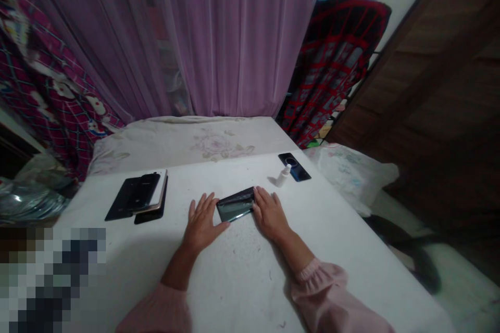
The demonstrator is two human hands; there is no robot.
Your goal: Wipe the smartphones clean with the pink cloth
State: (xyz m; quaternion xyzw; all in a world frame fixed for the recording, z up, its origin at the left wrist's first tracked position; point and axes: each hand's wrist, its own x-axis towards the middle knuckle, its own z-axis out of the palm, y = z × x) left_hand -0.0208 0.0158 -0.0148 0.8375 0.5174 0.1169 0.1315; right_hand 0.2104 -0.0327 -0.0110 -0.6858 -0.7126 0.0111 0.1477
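Observation:
A glossy dark smartphone (236,210) lies slightly tilted on the white table, between my two hands. Reflections show across its surface, and a darker band runs along its far side. My left hand (203,223) rests at its left edge with fingers stretched out and spread, the thumb reaching to the near left corner. On the other side, my right hand (271,213) lies with extended fingers against the right edge, touching it. Neither hand is wrapped around the phone. A small white spray bottle (283,176) stands beyond my right hand.
A dark phone or panel (300,170) lies behind the bottle near the table's right edge. Several dark phones and cases (142,192) are stacked at the left. Floral cloth (172,140) covers the far end of the white table (242,281). A plastic bag (351,171) sits right of it.

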